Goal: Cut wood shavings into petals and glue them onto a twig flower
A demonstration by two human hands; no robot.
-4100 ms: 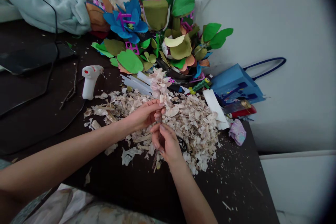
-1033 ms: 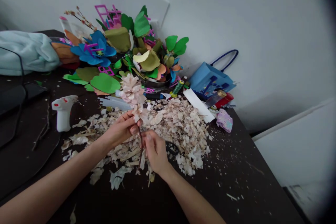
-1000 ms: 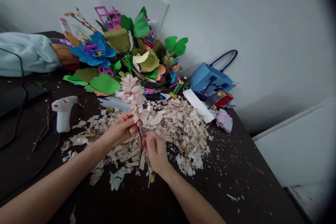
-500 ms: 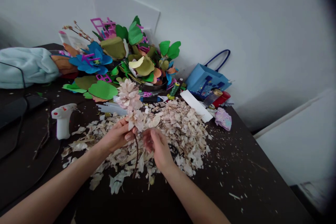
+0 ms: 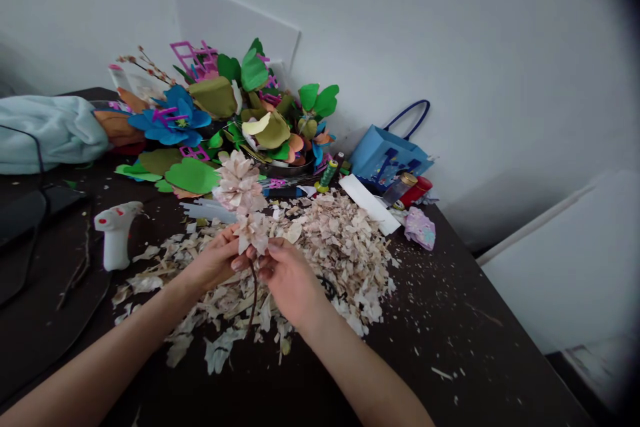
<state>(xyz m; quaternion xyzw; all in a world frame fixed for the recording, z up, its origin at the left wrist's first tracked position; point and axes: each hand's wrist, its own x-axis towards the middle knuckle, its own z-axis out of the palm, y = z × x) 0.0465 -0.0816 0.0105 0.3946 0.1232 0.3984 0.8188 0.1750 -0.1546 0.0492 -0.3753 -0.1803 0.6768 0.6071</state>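
An artificial flower stem [image 5: 253,300] carries pale pinkish-beige blooms, a larger upper bloom [image 5: 239,181] and a smaller lower bloom [image 5: 253,232]. My left hand [image 5: 220,259] is closed around it just under the lower bloom, holding it upright. From the other side, my right hand [image 5: 293,280] has its fingers pinched at the right edge of that lower bloom; whether a loose petal is between them is hidden. Beneath both hands spreads a heap of dry pale petals [image 5: 345,240].
A white hot glue gun [image 5: 117,237] stands on the dark table [image 5: 450,333] at left, near a thin twig [image 5: 77,277]. Behind are colourful paper flowers [image 5: 215,97], glue sticks [image 5: 207,209], a green thread spool [image 5: 327,175], a white strip [image 5: 370,203] and a blue bag [image 5: 385,153].
My right hand has moved left and up to the lower bloom, and its fingers have closed there. My left hand still holds the flower, and the whole view has shifted slightly.
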